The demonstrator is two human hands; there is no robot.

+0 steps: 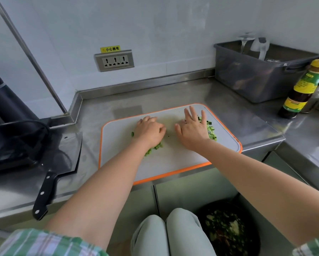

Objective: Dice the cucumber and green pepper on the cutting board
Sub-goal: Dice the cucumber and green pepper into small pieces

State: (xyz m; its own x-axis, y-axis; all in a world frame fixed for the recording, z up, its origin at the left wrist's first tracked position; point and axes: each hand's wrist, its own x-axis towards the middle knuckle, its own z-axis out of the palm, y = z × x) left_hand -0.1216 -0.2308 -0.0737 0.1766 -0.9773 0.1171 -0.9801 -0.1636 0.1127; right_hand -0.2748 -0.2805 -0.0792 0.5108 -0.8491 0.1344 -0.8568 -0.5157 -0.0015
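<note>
My left hand [149,133] lay on the board [173,159], fingers curled round the left heap [154,149] of green dice. My right hand [191,130] rested flat, fingers spread, its edge touching the right heap [211,131] near the board's right edge. The knife [68,156] lay on the counter [228,100], left of the board.
</note>
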